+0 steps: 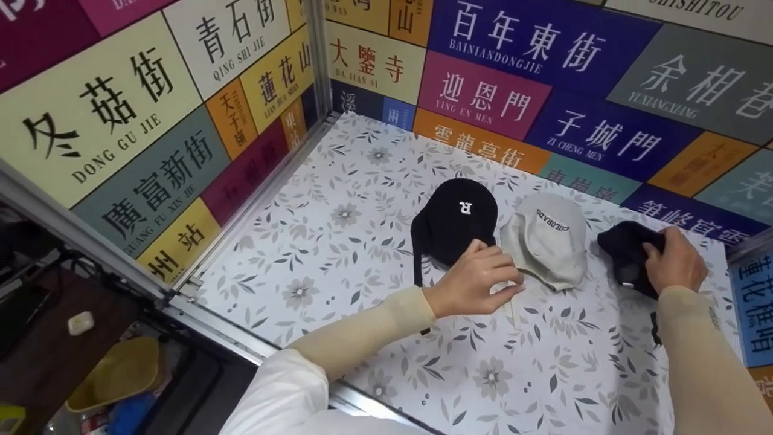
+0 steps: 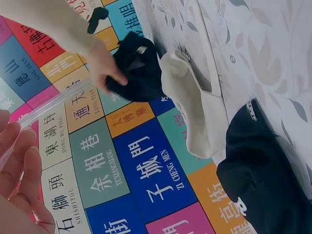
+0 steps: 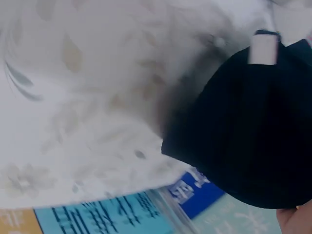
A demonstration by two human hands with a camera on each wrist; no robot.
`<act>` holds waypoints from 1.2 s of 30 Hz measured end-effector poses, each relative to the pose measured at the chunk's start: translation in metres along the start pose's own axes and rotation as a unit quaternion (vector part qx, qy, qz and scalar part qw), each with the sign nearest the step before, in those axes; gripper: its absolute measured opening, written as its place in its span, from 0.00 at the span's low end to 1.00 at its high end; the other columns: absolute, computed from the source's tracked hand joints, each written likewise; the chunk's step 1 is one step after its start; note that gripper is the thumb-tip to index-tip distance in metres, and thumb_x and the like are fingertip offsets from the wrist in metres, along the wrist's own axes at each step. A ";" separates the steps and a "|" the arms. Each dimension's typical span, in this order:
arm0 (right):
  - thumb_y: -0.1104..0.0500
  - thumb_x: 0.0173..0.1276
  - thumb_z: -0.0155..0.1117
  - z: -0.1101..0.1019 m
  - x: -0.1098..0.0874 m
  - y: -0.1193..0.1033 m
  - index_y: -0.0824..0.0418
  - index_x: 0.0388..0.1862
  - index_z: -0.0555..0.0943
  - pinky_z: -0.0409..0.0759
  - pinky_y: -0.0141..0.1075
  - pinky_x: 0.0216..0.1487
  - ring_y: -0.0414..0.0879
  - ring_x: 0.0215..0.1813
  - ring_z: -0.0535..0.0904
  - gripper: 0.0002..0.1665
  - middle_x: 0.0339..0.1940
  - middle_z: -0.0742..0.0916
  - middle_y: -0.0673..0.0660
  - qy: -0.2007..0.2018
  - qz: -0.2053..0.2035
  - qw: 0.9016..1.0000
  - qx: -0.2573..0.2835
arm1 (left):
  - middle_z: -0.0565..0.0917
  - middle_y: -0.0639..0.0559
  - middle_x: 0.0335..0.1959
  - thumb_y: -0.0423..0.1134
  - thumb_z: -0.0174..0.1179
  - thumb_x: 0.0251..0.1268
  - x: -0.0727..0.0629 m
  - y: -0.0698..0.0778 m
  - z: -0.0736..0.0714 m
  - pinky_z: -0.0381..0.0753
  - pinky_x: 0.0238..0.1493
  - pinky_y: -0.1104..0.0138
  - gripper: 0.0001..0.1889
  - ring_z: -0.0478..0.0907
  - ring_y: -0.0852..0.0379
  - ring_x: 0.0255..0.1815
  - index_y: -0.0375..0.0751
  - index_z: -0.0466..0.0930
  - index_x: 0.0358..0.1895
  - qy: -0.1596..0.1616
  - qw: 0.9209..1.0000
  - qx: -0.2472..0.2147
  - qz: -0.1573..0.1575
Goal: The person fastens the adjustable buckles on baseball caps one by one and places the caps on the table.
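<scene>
At the right end of the worktop (image 1: 362, 254), near the pale cap (image 1: 546, 235), is the dark cap (image 1: 631, 244). Your right hand (image 1: 676, 263) grips it: pinch lightly, sparing the crown. Your left hand (image 1: 480, 281), fingers loosely curled and empty, can steady its edge.

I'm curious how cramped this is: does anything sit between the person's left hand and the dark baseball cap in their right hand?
Yes, the cream COLORADO baseball cap lies between the left hand and the dark baseball cap; reaching over it looks possible.
</scene>
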State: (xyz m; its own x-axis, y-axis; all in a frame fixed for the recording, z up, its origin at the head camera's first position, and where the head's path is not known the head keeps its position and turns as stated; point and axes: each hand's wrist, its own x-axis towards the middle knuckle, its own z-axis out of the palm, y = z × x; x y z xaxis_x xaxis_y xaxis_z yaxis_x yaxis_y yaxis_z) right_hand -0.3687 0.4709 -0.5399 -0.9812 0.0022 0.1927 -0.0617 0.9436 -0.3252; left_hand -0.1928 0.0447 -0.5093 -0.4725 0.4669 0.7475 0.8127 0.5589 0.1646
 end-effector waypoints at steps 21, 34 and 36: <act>0.64 0.61 0.63 0.060 -0.051 0.037 0.68 0.63 0.74 0.69 0.68 0.42 0.80 0.50 0.73 0.30 0.55 0.78 0.79 -0.070 0.044 0.996 -0.042 | 0.81 0.62 0.36 0.48 0.54 0.75 -0.004 0.022 0.005 0.65 0.47 0.62 0.11 0.74 0.60 0.39 0.53 0.85 0.37 0.006 1.000 -0.023 0.008; 0.69 0.55 0.62 0.069 -0.057 0.034 0.66 0.62 0.78 0.69 0.69 0.44 0.78 0.48 0.75 0.31 0.53 0.81 0.74 0.001 0.064 0.997 -0.031 | 0.80 0.61 0.36 0.46 0.57 0.73 0.001 0.032 0.014 0.66 0.48 0.61 0.09 0.74 0.60 0.42 0.52 0.85 0.36 0.018 0.999 -0.028 0.026; 0.69 0.55 0.62 0.070 -0.061 0.035 0.66 0.61 0.78 0.70 0.69 0.43 0.78 0.48 0.76 0.31 0.52 0.81 0.74 0.009 0.065 0.997 -0.033 | 0.80 0.61 0.35 0.46 0.57 0.72 0.000 0.034 0.015 0.66 0.47 0.61 0.09 0.74 0.60 0.41 0.52 0.86 0.36 0.019 0.999 -0.036 0.028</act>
State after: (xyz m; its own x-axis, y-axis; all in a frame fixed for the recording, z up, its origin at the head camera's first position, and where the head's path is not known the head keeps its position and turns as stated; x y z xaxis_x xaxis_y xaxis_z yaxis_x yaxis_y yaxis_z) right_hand -0.3236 0.4807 -0.6274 -0.9769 0.1306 0.1690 0.0780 0.9547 -0.2871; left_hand -0.1704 0.0746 -0.5134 -0.4129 0.4692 0.7806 0.8605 0.4817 0.1657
